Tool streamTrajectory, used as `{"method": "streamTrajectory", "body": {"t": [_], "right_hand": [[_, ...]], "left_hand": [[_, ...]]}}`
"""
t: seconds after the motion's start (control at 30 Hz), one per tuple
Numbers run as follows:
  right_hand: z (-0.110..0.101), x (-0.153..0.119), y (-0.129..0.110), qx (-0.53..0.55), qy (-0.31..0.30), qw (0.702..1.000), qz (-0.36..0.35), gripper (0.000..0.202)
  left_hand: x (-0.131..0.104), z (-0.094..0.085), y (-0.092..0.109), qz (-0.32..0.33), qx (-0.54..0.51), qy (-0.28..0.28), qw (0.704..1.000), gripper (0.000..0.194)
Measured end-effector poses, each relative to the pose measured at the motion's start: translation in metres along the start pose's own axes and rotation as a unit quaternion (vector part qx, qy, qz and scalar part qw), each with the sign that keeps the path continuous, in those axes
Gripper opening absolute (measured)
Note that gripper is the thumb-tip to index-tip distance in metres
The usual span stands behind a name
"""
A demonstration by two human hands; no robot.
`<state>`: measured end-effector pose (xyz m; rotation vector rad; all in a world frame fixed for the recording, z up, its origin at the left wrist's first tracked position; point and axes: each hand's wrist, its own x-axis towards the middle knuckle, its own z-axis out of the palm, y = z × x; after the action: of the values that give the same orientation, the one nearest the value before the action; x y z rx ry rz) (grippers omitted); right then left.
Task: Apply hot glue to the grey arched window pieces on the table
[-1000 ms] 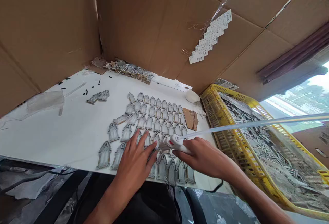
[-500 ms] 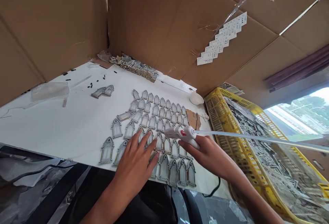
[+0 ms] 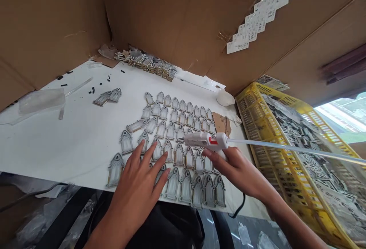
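My right hand (image 3: 236, 171) grips a white hot glue gun (image 3: 204, 140) with a red patch on its side. A long clear glue stick (image 3: 286, 149) sticks out of its back end. The nozzle points left, over the rows of small grey arched window-shaped pieces (image 3: 179, 154) lying on the white table. My left hand (image 3: 143, 176) is spread over the near-left pieces, fingers apart, with its fingertips on or just above them. Part of some pieces is hidden under that hand. One arched piece (image 3: 115, 170) lies left of my left hand.
A yellow plastic crate (image 3: 274, 157) full of grey pieces stands at the right. Stacked pieces (image 3: 151, 66) line the back cardboard wall, near a white bowl (image 3: 225, 98). Two pieces (image 3: 108, 96) and small black bits lie at the left. A black cord (image 3: 238, 209) hangs off the front edge.
The view has shifted. The glue gun's nozzle is now more distinct, over a row farther from me, and my left hand lies slightly farther left on the pieces.
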<state>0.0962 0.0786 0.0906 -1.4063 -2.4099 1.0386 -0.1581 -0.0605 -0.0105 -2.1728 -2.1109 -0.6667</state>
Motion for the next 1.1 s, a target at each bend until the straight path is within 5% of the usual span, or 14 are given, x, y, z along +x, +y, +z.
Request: {"method": "streamTrajectory", "body": {"t": [0.37, 0.67, 1.1], "right_hand": [[0.021, -0.020, 0.005, -0.025, -0.028, 0.998, 0.045, 0.074], [0.015, -0.013, -0.002, 0.020, -0.022, 0.999, 0.026, 0.054], [0.029, -0.004, -0.006, 0.054, -0.046, 0.996, 0.047, 0.056]], "left_hand": [[0.002, -0.014, 0.002, -0.004, -0.014, -0.060, 0.998, 0.046], [0.007, -0.024, 0.007, -0.003, -0.017, -0.098, 0.995, 0.047], [0.011, -0.021, 0.003, 0.011, -0.002, -0.095, 0.995, 0.046]]}}
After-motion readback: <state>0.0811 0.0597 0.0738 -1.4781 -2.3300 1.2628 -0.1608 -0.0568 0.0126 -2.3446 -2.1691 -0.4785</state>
